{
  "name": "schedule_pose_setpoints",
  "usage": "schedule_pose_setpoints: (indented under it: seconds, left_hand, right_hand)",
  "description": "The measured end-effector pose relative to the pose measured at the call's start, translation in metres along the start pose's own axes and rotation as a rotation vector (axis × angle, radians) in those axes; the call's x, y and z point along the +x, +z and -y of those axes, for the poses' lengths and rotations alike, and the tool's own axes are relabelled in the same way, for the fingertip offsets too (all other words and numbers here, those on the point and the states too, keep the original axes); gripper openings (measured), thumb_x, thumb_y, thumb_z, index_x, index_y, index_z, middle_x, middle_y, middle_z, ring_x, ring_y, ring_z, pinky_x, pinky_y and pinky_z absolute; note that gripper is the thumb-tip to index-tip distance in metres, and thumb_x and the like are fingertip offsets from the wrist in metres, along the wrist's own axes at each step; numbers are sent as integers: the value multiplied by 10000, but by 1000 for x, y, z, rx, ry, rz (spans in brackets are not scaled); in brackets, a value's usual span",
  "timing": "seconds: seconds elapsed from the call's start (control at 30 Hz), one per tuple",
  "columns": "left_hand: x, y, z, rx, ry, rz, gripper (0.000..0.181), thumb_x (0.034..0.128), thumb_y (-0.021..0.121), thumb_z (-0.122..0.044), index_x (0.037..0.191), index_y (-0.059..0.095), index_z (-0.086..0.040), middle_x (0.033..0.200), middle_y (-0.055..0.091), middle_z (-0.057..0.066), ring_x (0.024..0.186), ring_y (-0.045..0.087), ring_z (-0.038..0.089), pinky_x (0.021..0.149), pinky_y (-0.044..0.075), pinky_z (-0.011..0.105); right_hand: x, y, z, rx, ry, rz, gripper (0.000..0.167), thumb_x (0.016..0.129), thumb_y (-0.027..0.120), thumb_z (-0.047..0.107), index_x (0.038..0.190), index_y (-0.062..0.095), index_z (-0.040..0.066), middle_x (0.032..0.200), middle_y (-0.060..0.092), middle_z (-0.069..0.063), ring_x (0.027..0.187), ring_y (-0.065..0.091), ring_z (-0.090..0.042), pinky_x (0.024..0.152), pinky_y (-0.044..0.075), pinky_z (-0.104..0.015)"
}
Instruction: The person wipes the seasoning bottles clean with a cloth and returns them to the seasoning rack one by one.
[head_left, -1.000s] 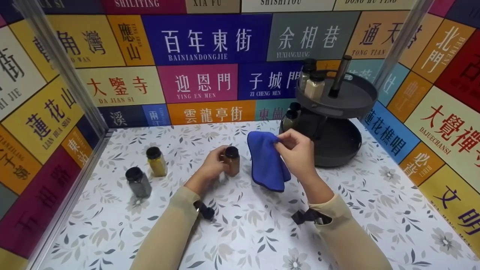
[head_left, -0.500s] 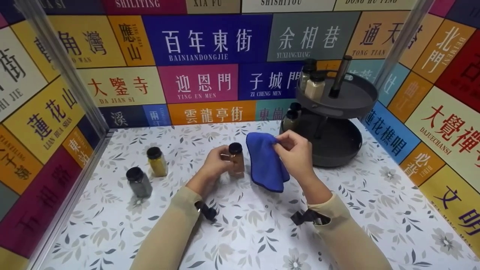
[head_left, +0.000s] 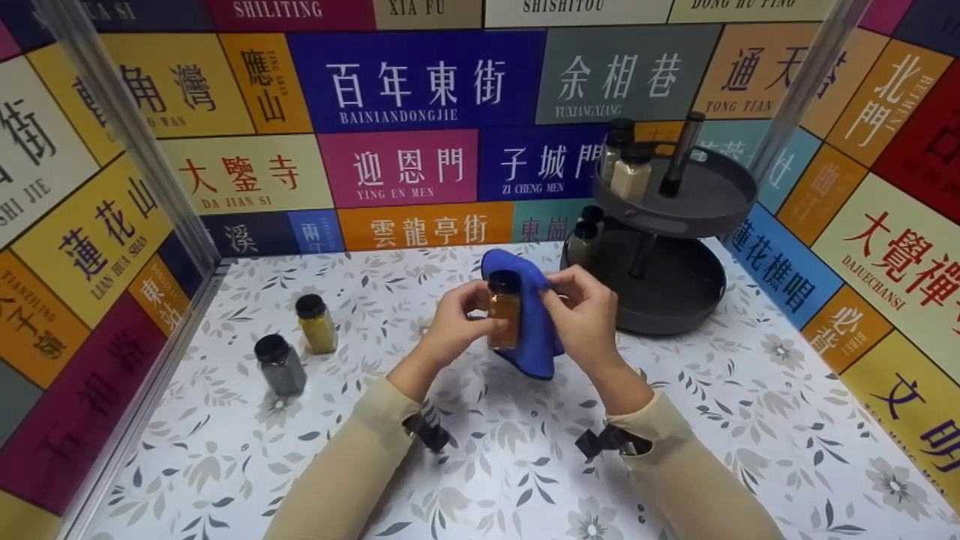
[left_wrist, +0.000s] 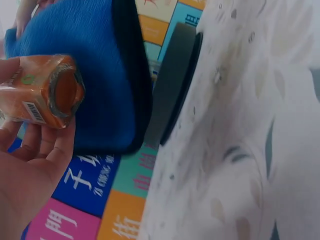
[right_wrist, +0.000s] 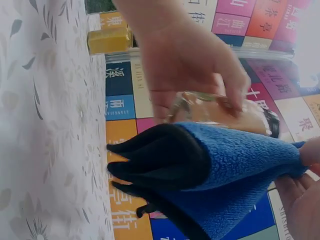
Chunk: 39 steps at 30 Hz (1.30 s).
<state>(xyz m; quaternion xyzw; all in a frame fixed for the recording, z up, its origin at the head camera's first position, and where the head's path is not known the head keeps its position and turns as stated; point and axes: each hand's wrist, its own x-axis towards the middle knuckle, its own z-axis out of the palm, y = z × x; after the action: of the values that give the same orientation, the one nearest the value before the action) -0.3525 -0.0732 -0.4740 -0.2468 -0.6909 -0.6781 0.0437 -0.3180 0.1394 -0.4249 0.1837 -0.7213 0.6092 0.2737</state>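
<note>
My left hand (head_left: pixel 457 322) grips a small jar (head_left: pixel 504 311) of orange-brown powder with a black lid, upright and raised off the table. In the left wrist view the jar (left_wrist: pixel 42 92) shows its base and a barcode label. A folded blue cloth (head_left: pixel 536 322) with dark edging hangs from my right hand (head_left: pixel 586 311), pinched at its upper corner between thumb and fingers. Jar and cloth overlap in the head view, the jar in front. The right wrist view has the cloth (right_wrist: pixel 240 155) right beside the jar (right_wrist: pixel 220 111); whether they touch I cannot tell.
Left on the floral table (head_left: pixel 480 465) stand a yellow-powder jar (head_left: pixel 317 324) and a grey-powder jar (head_left: pixel 280 365), both black-lidded. A dark two-tier round rack (head_left: pixel 675 195) at the back right carries several jars. Patterned walls (head_left: pixel 412 79) enclose the back and sides.
My left hand has lifted the orange-brown jar and carried it right, up to the cloth. The right hand has shifted slightly left with the cloth.
</note>
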Motion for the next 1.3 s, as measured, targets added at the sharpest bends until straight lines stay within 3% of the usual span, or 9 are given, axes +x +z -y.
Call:
schedule_pose_setpoints:
  seconds: [0.2, 0.37, 0.6, 0.87, 1.0, 1.17, 1.3]
  left_hand:
    - [-2, 2, -10, 34, 10, -20, 394, 822, 837, -97, 1190, 724, -13, 997, 711, 115, 928, 653, 219, 927, 581, 445]
    - [-2, -1, -14, 60, 14, -53, 381, 798, 855, -97, 1149, 731, -22, 949, 702, 76, 898, 656, 202, 919, 590, 408]
    - [-2, -8, -17, 41, 36, -81, 395, 816, 864, -106, 1182, 731, -44, 972, 714, 24, 927, 683, 172, 946, 592, 462]
    - [-3, -11, -22, 23, 44, -86, 426, 857, 848, -108, 1257, 715, -50, 1060, 736, 73, 977, 702, 183, 912, 628, 348]
    - [-4, -9, -23, 47, 42, -80, 414, 857, 855, -120, 1241, 717, -49, 1037, 717, 66, 957, 677, 187, 928, 594, 371]
    - [-4, -4, -20, 77, 26, -52, 383, 841, 860, -116, 1197, 731, -58, 1005, 702, 59, 948, 657, 180, 935, 558, 378]
    - [-4, -1, -18, 79, 5, -25, 397, 813, 847, -97, 1192, 734, -64, 1015, 714, 67, 956, 666, 179, 956, 561, 434]
  right_hand:
    - [-7, 7, 1, 12, -49, 6, 83, 903, 752, -87, 978, 747, -52, 1036, 797, -197, 959, 789, -112, 808, 641, -246]
    - [-10, 12, 0, -27, -47, 50, 108, 879, 750, -112, 966, 751, -47, 1041, 802, -186, 956, 795, -134, 790, 642, -247]
    - [-12, 15, -4, -124, 38, 139, 104, 869, 743, -67, 935, 753, 14, 962, 799, -130, 886, 794, -183, 759, 638, -236]
    - [-12, 15, -4, -260, 125, 275, 125, 813, 748, -26, 846, 741, 94, 890, 817, -76, 831, 784, -180, 749, 636, -315]
    - [-12, 15, -3, -260, 126, 227, 138, 823, 759, -16, 834, 744, 120, 903, 816, -73, 841, 780, -177, 743, 617, -279]
    - [-10, 13, 0, -187, 87, 118, 106, 851, 757, -42, 897, 766, 53, 933, 814, -108, 870, 786, -188, 736, 605, -190]
    - [-8, 11, 3, -113, 41, 44, 83, 877, 768, -50, 936, 758, 9, 981, 815, -142, 887, 783, -112, 755, 614, -181]
